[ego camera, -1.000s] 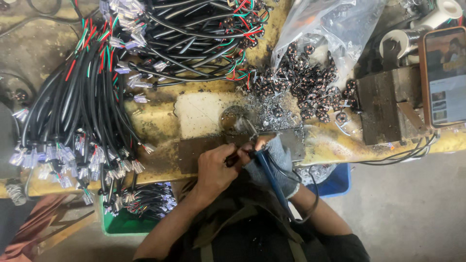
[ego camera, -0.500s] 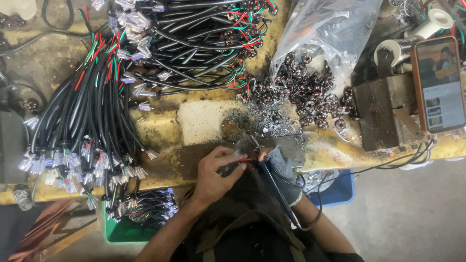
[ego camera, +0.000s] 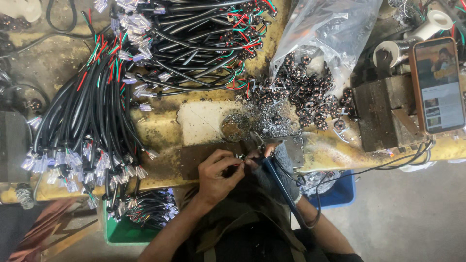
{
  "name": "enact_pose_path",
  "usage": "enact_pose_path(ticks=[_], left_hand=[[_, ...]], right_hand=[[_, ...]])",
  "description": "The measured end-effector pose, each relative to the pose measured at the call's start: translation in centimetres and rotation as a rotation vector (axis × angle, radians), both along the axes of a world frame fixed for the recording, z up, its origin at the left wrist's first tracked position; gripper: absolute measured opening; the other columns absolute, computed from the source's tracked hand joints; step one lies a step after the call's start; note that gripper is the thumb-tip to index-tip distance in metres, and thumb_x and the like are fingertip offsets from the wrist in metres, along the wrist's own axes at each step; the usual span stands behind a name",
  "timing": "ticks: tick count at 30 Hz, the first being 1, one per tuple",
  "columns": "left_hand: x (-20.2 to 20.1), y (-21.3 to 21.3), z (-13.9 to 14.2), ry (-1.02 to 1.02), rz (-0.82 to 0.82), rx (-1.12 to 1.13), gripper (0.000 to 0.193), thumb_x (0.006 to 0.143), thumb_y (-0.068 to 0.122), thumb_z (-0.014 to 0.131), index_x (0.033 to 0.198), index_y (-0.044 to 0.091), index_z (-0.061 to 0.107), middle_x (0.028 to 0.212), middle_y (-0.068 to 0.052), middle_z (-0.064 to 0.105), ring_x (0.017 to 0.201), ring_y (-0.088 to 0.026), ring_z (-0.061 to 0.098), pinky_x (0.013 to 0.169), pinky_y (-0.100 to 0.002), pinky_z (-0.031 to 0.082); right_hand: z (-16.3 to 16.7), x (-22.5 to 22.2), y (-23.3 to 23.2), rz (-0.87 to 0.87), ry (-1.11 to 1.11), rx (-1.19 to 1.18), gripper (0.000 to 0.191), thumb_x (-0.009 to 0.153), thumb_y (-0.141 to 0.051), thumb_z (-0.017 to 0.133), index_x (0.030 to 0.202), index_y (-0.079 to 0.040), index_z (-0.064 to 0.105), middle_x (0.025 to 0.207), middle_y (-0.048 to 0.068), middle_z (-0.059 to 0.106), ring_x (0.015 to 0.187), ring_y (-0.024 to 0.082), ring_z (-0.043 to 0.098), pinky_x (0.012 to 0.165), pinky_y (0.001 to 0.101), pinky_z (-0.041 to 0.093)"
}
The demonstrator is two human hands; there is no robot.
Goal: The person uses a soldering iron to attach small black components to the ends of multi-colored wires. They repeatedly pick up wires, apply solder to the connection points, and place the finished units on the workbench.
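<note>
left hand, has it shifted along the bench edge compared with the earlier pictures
No. The left hand sits at the same dark metal plate on the worn yellow bench; only the camera moved.

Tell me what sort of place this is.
Most likely a small wiring workshop: a worn yellow bench piled with bundles of black cables, a clear bag of small dark connector parts, and a blue-handled soldering iron in the right hand.

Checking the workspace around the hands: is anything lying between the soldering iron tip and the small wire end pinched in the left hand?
Nothing visible: the soldering iron tip meets the wire end at the left hand.
</note>
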State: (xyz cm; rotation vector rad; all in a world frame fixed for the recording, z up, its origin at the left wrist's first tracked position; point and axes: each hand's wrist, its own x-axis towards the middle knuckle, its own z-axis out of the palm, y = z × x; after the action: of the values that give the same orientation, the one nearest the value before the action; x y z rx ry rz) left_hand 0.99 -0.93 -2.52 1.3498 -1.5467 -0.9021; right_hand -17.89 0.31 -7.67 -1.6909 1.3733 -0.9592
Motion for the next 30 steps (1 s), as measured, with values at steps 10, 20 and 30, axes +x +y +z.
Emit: enact_pose_path(ticks=[10, 20, 30], left_hand=[[-0.3, 0.9, 1.4, -0.278, -0.048, -0.219, 0.016, 0.088, 0.008, 0.079, 0.102, 0.003, 0.075, 0.099, -0.012, 0.07, 0.085, -0.029, 0.072, 0.071, -0.037, 0.059], [0.6, -2.6, 2.9, -0.311, -0.01, 0.168, 0.014, 0.093, 0.017, 0.071, 0.087, 0.005, 0.072, 0.073, -0.013, 0.07, 0.058, -0.029, 0.069, 0.054, -0.039, 0.052], [0.4, -5.0, 1.9, -0.488, -0.027, 0.205, 0.019, 0.08, 0.023, 0.077, 0.075, 0.006, 0.07, 0.064, -0.013, 0.067, 0.061, -0.034, 0.068, 0.058, -0.045, 0.053]], right_hand=[[-0.2, 0.0, -0.4, 0.042, 0.035, 0.102, 0.018, 0.093, -0.005, 0.074, 0.099, -0.008, 0.057, 0.089, 0.003, 0.058, 0.087, 0.015, 0.055, 0.08, 0.0282, 0.044], [-3.2, 0.9, 0.8, -0.157, -0.285, 0.291, 0.031, 0.093, -0.003, 0.071, 0.107, -0.008, 0.043, 0.092, 0.0, 0.065, 0.078, 0.012, 0.06, 0.068, 0.0265, 0.049], [-2.6, 0.3, 1.0, -0.107, -0.129, -0.01, 0.045, 0.091, -0.003, 0.077, 0.11, -0.008, 0.036, 0.087, -0.001, 0.066, 0.079, 0.012, 0.063, 0.078, 0.025, 0.047]])
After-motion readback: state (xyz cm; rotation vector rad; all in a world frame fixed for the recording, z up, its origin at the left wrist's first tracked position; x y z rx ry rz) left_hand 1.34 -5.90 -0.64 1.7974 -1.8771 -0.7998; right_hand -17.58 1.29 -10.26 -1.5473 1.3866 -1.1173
